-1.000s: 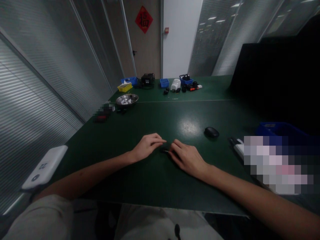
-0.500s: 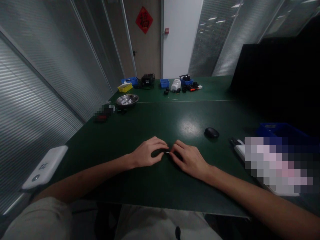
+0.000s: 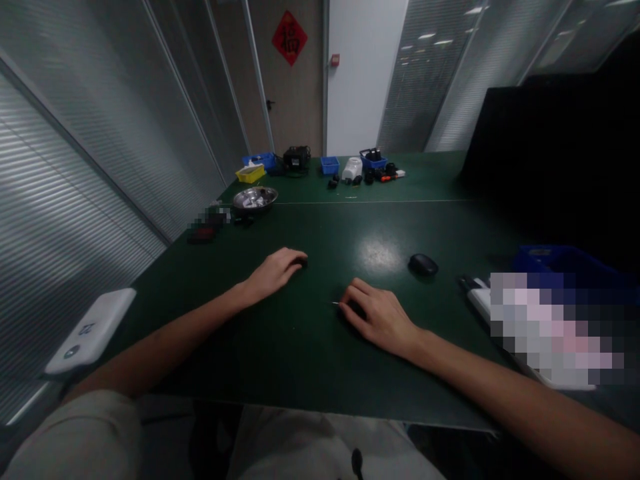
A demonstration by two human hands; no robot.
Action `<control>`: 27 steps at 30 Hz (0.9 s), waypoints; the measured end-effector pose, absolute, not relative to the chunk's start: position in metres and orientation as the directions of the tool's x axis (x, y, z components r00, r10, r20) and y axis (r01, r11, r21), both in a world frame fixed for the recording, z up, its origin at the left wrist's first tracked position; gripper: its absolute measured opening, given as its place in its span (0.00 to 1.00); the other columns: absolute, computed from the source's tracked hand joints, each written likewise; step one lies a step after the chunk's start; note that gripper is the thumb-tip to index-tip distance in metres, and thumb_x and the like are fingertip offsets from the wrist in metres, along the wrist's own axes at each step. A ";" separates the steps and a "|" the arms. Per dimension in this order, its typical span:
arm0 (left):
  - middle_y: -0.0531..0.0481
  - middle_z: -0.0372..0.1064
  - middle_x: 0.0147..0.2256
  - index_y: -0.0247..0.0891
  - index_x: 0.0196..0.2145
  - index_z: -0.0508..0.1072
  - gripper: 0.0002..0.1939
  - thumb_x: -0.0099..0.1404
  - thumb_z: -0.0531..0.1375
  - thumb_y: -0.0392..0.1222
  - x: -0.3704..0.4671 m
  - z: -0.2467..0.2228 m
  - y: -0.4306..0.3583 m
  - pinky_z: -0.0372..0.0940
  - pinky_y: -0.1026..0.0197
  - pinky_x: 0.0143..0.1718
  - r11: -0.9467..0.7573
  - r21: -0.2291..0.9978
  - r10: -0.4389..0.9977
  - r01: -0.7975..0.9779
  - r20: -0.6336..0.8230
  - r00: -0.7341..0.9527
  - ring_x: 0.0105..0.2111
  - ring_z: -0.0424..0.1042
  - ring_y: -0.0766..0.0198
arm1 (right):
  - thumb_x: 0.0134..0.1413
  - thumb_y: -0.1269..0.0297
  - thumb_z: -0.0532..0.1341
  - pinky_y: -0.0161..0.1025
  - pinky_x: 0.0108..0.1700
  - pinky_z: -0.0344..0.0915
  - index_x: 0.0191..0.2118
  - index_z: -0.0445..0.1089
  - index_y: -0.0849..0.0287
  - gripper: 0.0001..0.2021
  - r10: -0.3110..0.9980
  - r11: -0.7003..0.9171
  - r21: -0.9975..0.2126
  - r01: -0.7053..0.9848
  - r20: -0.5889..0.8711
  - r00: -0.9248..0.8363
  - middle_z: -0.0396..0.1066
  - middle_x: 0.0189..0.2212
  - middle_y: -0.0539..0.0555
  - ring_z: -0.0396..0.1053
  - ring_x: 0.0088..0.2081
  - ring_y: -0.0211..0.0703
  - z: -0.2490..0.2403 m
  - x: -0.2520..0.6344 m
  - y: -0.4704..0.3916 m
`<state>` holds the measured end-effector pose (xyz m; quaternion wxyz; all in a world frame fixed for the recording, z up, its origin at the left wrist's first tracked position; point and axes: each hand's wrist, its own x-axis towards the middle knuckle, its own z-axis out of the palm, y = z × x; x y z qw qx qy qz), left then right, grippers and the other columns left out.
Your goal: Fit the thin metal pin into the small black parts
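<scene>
My right hand [image 3: 377, 313] rests at the middle of the green table [image 3: 310, 373], its fingertips pinched on a thin silvery piece [image 3: 335, 303] that sticks out to the left. Farther forward and to the left is my left hand [image 3: 275, 272], fingers curled round a small dark object [image 3: 301, 261] that shows at the fingertips. What that dark object is cannot be made out. The two hands are apart.
A black mouse [image 3: 423, 265] lies right of my right hand. A metal bowl [image 3: 255, 199] holds small pieces at the left. Blue trays [image 3: 329, 166], a yellow tray [image 3: 251, 174] and dark parts stand at the back. A dark monitor [image 3: 540, 147] is at the right.
My left hand has moved away from my right hand, forward and to the left, with the dark object at its fingertips. My right hand has stayed almost still with the thin piece.
</scene>
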<state>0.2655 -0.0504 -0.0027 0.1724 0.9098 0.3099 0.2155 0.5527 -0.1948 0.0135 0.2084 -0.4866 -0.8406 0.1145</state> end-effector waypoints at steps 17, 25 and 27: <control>0.37 0.74 0.52 0.33 0.51 0.79 0.18 0.73 0.53 0.39 0.107 -0.032 0.087 0.61 0.49 0.62 -0.263 0.222 0.878 0.939 0.458 0.138 0.54 0.71 0.48 | 0.73 0.61 0.55 0.38 0.33 0.59 0.43 0.70 0.56 0.08 0.868 0.497 -0.408 0.766 0.242 -0.434 0.69 0.41 0.52 0.67 0.33 0.39 0.013 0.553 -0.194; 0.38 0.74 0.54 0.34 0.54 0.77 0.17 0.72 0.55 0.40 0.106 -0.032 0.083 0.61 0.48 0.61 -0.249 0.244 0.864 0.937 0.493 0.101 0.55 0.70 0.48 | 0.73 0.61 0.55 0.37 0.33 0.59 0.43 0.70 0.56 0.09 0.865 0.502 -0.409 0.762 0.244 -0.439 0.69 0.41 0.52 0.67 0.32 0.38 0.013 0.553 -0.194; 0.38 0.75 0.53 0.34 0.52 0.78 0.16 0.72 0.56 0.40 0.104 -0.033 0.085 0.61 0.49 0.61 -0.257 0.258 0.858 0.931 0.504 0.097 0.54 0.71 0.48 | 0.73 0.61 0.55 0.37 0.33 0.59 0.43 0.70 0.56 0.09 0.866 0.500 -0.411 0.762 0.239 -0.440 0.69 0.41 0.52 0.67 0.32 0.38 0.013 0.553 -0.194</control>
